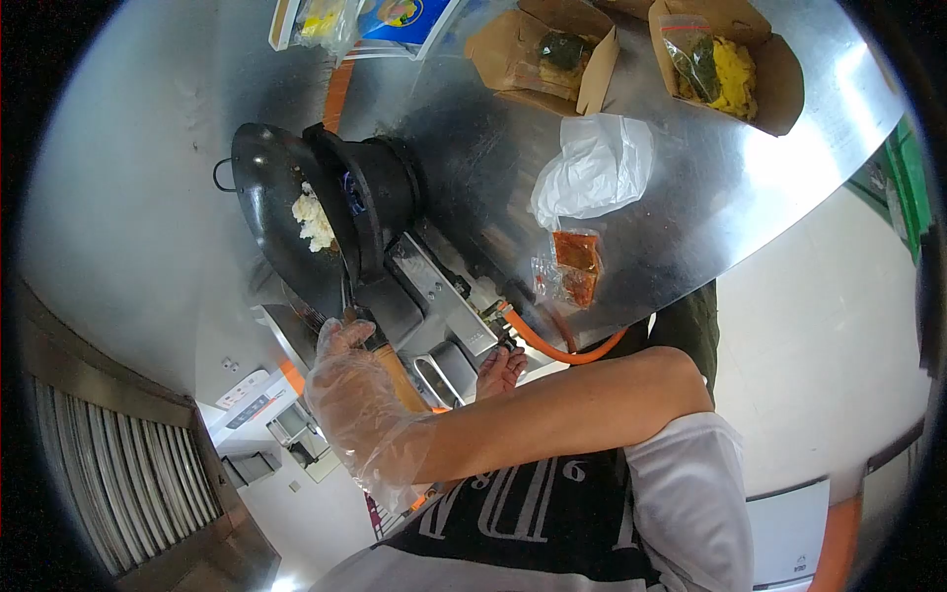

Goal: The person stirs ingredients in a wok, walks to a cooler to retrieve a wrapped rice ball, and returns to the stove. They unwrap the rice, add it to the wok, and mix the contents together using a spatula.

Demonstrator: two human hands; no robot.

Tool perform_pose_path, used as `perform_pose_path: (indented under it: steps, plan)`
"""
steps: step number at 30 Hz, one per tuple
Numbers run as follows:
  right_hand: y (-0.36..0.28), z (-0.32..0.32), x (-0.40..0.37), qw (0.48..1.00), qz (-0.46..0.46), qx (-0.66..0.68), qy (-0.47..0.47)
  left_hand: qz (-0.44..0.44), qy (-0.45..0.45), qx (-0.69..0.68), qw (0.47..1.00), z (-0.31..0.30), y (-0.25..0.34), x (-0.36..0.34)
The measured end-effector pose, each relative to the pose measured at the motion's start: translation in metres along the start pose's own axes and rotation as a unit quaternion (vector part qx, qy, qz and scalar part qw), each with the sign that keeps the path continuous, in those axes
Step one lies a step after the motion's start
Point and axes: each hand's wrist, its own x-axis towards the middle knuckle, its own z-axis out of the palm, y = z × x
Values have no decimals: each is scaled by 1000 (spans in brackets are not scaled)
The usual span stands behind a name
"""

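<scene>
A black wok [264, 202] sits tilted against the black burner stand [385, 192], with white cooked rice or egg [315, 219] inside. In a clear plastic glove, my right hand [342, 360] is closed at the dark collar of a wooden handle [400, 380] that runs to the wok. Part of that grip is hidden. Below the forearm, my bare left hand [501, 371] has its fingers curled at a black knob [509, 344] on the front of the gas stove [444, 286].
On the steel counter [473, 168] lie a white plastic bag [595, 170] and red sauce packets [576, 264]. Two open cardboard boxes [602, 84] of food stand at the back. An orange gas hose [552, 347] curves from the stove. Lower left is a ribbed metal panel [128, 474].
</scene>
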Motion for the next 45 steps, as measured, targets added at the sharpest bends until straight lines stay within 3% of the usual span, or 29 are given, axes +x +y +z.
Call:
perform_pose_path:
  steps: [2, 11, 13, 15, 18, 21, 26, 29, 31, 34, 40, 42, 45]
  plan:
    - [0, 2, 0, 1000, 5, 2, 3, 0, -24, -12, 1000, -1, 0, 2]
    - [-8, 11, 3, 997, 40, 43, 41, -28, 21, 35, 999, 6, 7, -5]
    - [-5, -1, 1, 995, 54, 74, 50, -25, -26, -6, 999, 4, 5, -3]
    - [2, -24, -2, 997, 10, -26, -70, -19, -26, -9, 999, 1, 3, -2]
    - [8, -13, -3, 992, -65, -99, -28, -10, -31, -14, 999, -1, 0, -1]
    - [6, -13, -2, 1000, -18, -8, -22, -8, -35, -16, 999, 1, 0, -3]
    - [5, -16, -5, 998, -42, -40, -32, 8, -45, -29, 999, 10, -1, -7]
    - [-7, 5, -1, 1000, 2, -19, 10, -2, -11, -13, 1000, 12, 1, -6]
    - [-8, 6, 1, 998, 45, 14, 46, 53, 44, 86, 994, 14, -1, -2]
    - [-2, -4, -3, 1000, 27, 11, -2, 88, 104, 136, 981, 21, -4, -3]
    - [5, -24, -6, 996, 0, 15, -84, 108, 153, 151, 971, 28, -6, -4]
    - [7, -27, -7, 991, 33, 115, -67, 119, 138, 145, 972, 30, -7, -6]
    - [0, -4, -7, 999, 13, 51, -6, 131, 120, 143, 974, 33, -7, -7]
